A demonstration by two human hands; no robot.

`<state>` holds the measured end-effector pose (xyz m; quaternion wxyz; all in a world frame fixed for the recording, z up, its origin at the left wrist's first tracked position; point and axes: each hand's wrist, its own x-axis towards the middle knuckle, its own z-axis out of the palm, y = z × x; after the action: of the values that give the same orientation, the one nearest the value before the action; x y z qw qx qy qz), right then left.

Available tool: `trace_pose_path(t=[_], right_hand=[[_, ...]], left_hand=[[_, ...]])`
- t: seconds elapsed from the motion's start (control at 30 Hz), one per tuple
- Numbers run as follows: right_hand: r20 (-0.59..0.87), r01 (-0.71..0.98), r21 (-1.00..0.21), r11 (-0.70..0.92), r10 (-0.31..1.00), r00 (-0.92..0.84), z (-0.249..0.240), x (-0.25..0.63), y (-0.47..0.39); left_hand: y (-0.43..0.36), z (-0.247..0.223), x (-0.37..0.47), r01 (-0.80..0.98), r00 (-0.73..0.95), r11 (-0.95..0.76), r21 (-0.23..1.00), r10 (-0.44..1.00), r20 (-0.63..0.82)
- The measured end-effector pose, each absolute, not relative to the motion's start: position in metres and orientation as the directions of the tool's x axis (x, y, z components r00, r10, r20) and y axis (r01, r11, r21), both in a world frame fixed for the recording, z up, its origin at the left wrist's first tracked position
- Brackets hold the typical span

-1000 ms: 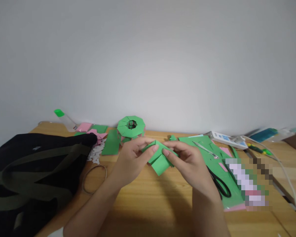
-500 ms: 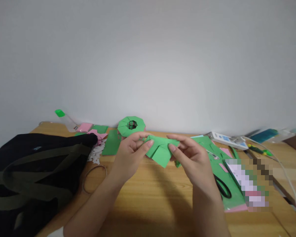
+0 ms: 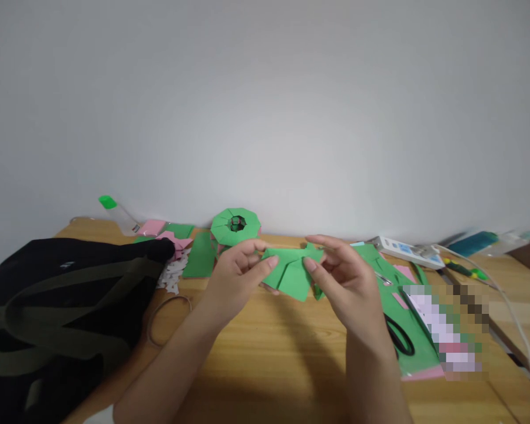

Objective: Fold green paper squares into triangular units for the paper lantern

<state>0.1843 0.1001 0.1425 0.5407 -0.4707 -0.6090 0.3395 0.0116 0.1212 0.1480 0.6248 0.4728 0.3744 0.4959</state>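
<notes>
Between my two hands, above the wooden table, is a piece of folded green paper (image 3: 297, 280) with overlapping flaps. My left hand (image 3: 238, 277) pinches its left end, thumb on the near face and fingers behind. At the right end my right hand (image 3: 342, 280) grips it the same way, its index finger raised along the top edge. The fingertips behind the paper are mostly hidden. Beyond my left hand stands a ring-shaped green folded-paper piece (image 3: 223, 225) with a dark hole in its middle and some pink at its side.
A black bag (image 3: 66, 318) covers the table's left side, beside a thin hoop (image 3: 152, 338). Pink folded paper (image 3: 176, 241), white scraps (image 3: 173, 272) and a green-capped bottle (image 3: 122, 219) sit behind. On the right lie green sheets (image 3: 417, 353), black-handled scissors (image 3: 400, 335) and a power strip (image 3: 408, 252).
The green paper has turned slightly, its lower flap shifting right. My right hand has moved slightly right, with the index finger lifted higher; my left hand keeps nearly the same place.
</notes>
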Motion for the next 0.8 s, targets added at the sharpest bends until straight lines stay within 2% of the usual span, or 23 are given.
trace_pose_path(t=[0.1, 0.17, 0.3, 0.47, 0.6, 0.8], right_hand=[[0.465, 0.274, -0.852, 0.447, 0.885, 0.002, 0.145, 0.187, 0.098], [0.522, 0.333, -0.786, 0.521, 0.848, -0.094, 0.148, 0.190, 0.096], [0.556, 0.411, -0.669, 0.619, 0.784, -0.275, 0.153, 0.194, 0.095], [0.571, 0.481, -0.557, 0.677, 0.732, -0.371, 0.152, 0.195, 0.097], [0.590, 0.472, -0.535, 0.700, 0.710, -0.384, 0.150, 0.197, 0.097], [0.591, 0.426, -0.586, 0.689, 0.723, -0.357, 0.151, 0.195, 0.099]], left_hand=[[0.122, 0.148, 0.011, -0.341, 0.237, 0.101, 0.935, 0.971, -0.019], [0.123, 0.147, 0.010, -0.369, 0.236, 0.120, 0.922, 0.971, -0.032], [0.122, 0.147, 0.010, -0.406, 0.216, 0.120, 0.906, 0.976, -0.032], [0.122, 0.147, 0.011, -0.424, 0.202, 0.111, 0.899, 0.979, -0.026], [0.122, 0.146, 0.011, -0.413, 0.223, 0.101, 0.905, 0.975, -0.006], [0.121, 0.145, 0.010, -0.417, 0.228, 0.052, 0.907, 0.972, 0.049]])
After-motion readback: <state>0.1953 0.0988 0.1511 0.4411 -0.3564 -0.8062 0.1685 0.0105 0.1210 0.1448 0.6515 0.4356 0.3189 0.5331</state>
